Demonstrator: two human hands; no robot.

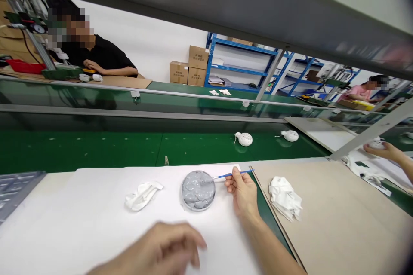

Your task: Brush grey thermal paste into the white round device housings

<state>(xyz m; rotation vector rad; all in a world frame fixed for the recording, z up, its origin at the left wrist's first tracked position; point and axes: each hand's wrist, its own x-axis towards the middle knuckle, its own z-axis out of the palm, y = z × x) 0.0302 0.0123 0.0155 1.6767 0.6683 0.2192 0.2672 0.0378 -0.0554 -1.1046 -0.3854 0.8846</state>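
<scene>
My right hand (243, 191) pinches a thin blue paintbrush (222, 176) between thumb and fingers. The brush's tip rests in thick grey paste (196, 191), which fills a shallow round dish on white paper. Nearer to me, my left hand (174, 245) hovers over the paper, a little blurred by motion. Its fingers are loosely bent and apart, and I see nothing in them. Left of the dish lies a crumpled white tissue (142, 195). Another crumpled white tissue (285, 197) is to the right of my right hand, on brown cardboard (335, 206).
Two white round perforated parts (244, 139) with short cords sit on the green conveyor belt (106, 150) beyond the paper. A grey shelf (206, 4) crosses overhead, with a slanted post (371, 131) at right. A co-worker's hand (383, 152) holds a white part there. Other people sit across the line.
</scene>
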